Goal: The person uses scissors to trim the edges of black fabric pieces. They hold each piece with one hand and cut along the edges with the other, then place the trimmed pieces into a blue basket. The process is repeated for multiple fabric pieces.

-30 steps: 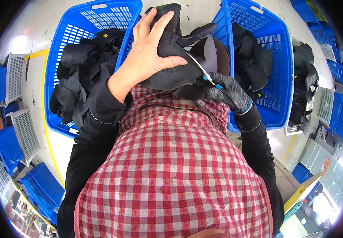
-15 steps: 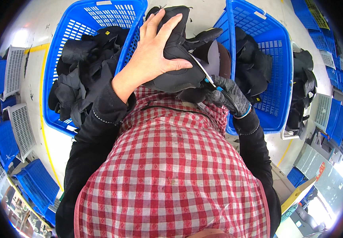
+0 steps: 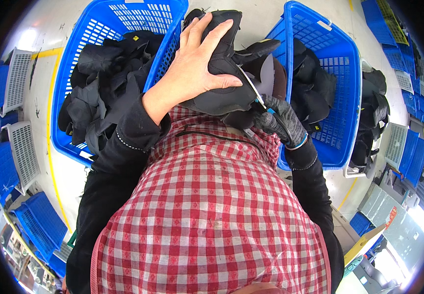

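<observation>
My bare left hand lies spread over a black stitched piece, probably a shoe upper, its fingers apart and its thumb stretched across the surface. The piece rests at the front of my checked apron, between two blue baskets. My right hand, in a dark grey knitted glove, is closed around scissors with black handles and bits of blue near the pivot. Their long pale blade runs along the right edge of the black piece. Beyond it are more dark pieces and a grey flap.
The left blue basket and the right blue basket both hold heaps of black pieces. More black pieces sit in a white-rimmed container at the far right. Stacked blue and grey crates line both sides of the floor.
The whole view has shifted slightly. Both hands, the scissors and the black piece keep nearly the same places relative to one another.
</observation>
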The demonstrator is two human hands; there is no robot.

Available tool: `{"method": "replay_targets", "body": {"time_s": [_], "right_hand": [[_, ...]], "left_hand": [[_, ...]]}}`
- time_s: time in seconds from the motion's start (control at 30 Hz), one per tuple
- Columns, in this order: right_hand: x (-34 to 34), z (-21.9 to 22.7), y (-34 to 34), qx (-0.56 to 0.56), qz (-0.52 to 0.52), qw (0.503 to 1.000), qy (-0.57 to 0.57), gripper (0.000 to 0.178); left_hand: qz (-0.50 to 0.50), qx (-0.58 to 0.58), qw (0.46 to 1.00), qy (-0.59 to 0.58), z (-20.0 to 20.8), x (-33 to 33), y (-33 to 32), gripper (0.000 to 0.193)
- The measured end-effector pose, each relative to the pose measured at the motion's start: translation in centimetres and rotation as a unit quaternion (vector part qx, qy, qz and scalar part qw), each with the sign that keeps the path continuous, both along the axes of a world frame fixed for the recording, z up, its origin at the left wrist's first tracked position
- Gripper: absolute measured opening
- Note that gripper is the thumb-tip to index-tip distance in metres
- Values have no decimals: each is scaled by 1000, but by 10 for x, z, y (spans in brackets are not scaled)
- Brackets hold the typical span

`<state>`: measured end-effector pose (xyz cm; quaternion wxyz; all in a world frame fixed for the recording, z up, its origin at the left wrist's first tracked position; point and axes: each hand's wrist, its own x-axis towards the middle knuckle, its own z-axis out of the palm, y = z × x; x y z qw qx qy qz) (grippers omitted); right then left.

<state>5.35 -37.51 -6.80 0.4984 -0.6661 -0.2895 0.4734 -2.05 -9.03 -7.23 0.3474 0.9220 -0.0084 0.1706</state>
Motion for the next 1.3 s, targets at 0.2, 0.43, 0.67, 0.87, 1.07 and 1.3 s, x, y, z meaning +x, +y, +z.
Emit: {"method": "replay_targets", "body": {"time_s": [0.2,0.43,0.67,0.87,1.07,1.3], "right_hand": [[3,-5,4,18,2,995,-103,61],[6,-9,7,5,3,996,-90,62],[4,-1,12,-28,-2,988,-155,55],[1,6,15,-50,-3,990,-130,55],[-2,1,22,-38,-23,955,-292,60],[0,-10,20,-104,1,881,-462,59]], "left_hand": [[-5,1,1000,-6,-4,1,-2,112],[-4,0,1000,0,-7,0,0,113],[-4,4,1000,4,-7,1,-2,115],[-6,5,1000,3,-8,0,0,117],[-5,18,1000,-1,-11,1,-1,118],[-8,7,1000,-9,-12,0,1,117]]}}
